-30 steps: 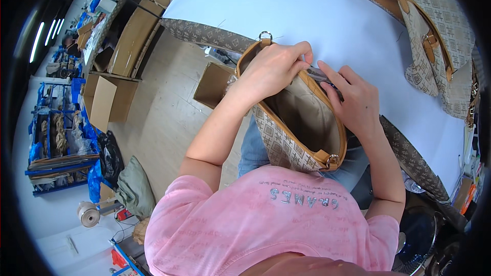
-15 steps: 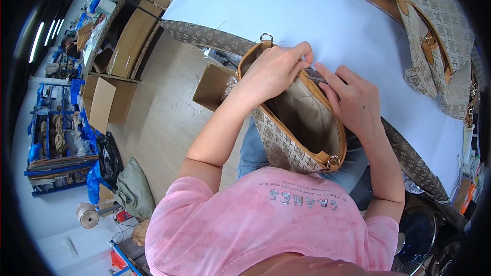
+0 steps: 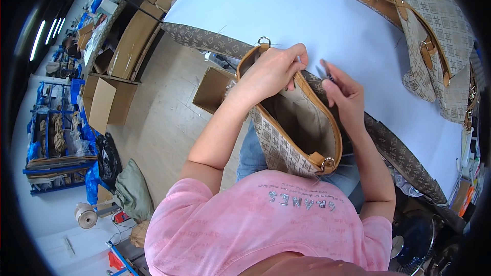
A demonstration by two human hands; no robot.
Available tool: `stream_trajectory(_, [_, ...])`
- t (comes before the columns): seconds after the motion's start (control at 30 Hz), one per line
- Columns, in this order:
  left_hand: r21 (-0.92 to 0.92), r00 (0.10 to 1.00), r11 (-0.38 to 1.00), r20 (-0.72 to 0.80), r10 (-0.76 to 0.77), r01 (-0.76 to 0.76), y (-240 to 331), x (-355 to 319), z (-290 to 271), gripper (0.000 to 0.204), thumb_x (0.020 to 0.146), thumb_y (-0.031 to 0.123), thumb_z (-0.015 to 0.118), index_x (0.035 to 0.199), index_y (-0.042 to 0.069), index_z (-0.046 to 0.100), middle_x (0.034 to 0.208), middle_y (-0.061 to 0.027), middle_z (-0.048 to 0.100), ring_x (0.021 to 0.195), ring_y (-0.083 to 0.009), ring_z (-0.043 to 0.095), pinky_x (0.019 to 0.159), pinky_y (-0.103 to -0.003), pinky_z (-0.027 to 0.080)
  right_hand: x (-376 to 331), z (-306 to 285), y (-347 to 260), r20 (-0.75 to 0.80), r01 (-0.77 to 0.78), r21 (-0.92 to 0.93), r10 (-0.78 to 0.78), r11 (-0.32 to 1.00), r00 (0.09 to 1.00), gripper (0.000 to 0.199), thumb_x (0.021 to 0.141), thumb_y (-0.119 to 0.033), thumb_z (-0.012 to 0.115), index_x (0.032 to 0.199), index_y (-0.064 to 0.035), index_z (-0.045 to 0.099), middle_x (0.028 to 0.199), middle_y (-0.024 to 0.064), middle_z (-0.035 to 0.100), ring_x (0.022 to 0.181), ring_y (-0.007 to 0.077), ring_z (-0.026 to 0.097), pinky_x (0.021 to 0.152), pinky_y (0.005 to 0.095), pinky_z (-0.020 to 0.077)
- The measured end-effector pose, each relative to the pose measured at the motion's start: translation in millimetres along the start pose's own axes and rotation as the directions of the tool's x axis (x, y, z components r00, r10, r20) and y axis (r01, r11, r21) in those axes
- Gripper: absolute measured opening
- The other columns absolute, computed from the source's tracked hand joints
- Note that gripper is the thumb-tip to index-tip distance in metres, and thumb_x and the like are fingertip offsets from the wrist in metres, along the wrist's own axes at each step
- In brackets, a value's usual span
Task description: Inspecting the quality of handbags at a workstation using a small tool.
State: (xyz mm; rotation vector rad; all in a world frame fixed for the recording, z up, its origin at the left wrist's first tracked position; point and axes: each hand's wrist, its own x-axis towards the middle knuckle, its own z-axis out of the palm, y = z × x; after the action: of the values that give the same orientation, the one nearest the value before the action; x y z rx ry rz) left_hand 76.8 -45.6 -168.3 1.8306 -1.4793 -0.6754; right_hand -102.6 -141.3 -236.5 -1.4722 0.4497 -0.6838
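1. A patterned handbag (image 3: 279, 145) sits open-mouthed over a denim-clad lap (image 3: 249, 148), beside the edge of a white table (image 3: 245, 5).
2. The left hand (image 3: 271, 69) pinches the tan trim (image 3: 311, 92) between bent fingers; the right hand (image 3: 345, 92) curls around a slim dark tool (image 3: 330, 77), its exact grip blurred.
3. The handbag looks light, soft-sided and hardly fragile; the firmer trim probably offers the surest hold.
4. Compared with half a second earlier, the right hand stands back from the trim, while the left hand keeps its place.
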Motion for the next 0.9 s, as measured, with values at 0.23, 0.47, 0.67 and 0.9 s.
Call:
stream_trajectory(0.23, [0.034,1.000,0.999,0.003,0.022,-0.023,1,1,0,0.007,0.094,0.007,0.056,0.093,0.001,0.054,0.064,-0.0084,0.059,0.054,-0.0134,0.063,0.052,-0.027,0.048,-2,1,-26,-0.052,-0.105,-0.064,0.102,0.992,0.993,0.034,0.086,-0.006,0.067,0.121,-0.0049,0.063,0.072,-0.0078,0.046,0.062,0.0013,0.038,0.058,0.0195,0.0320])
stream_trajectory(0.47, [0.012,1.000,1.000,-0.012,0.017,-0.017,2,-2,0,0.006,0.094,0.007,0.056,0.093,0.001,0.054,0.065,-0.0083,0.060,0.055,-0.0145,0.064,0.053,-0.028,0.049,-7,3,-9,0.050,-0.210,-0.321,0.238,0.924,0.970,0.022,0.083,-0.009,0.069,0.104,-0.0045,0.064,0.068,-0.0093,0.042,0.059,0.0011,0.036,0.055,0.0209,0.0276])
stream_trajectory(0.67, [-0.002,0.998,0.999,-0.040,0.041,-0.041,-1,-13,2,0.005,0.092,0.005,0.059,0.094,0.001,0.056,0.076,-0.0096,0.063,0.067,-0.0164,0.067,0.061,-0.029,0.052,-8,5,-9,0.082,-0.313,-0.180,0.331,0.933,0.940,0.021,0.084,-0.010,0.069,0.104,-0.0034,0.064,0.067,-0.0101,0.042,0.061,0.0010,0.038,0.055,0.0208,0.0293])
stream_trajectory(0.9, [0.089,0.963,0.966,-0.092,0.252,-0.244,-14,-47,-1,0.010,0.081,-0.001,0.070,0.087,0.002,0.062,0.096,-0.0082,0.064,0.086,-0.0208,0.065,0.073,-0.031,0.052,-11,11,-13,0.139,-0.273,-0.162,0.296,0.948,0.945,0.015,0.086,-0.008,0.068,0.100,-0.0024,0.065,0.072,-0.0086,0.047,0.066,0.0012,0.042,0.060,0.0193,0.0342])
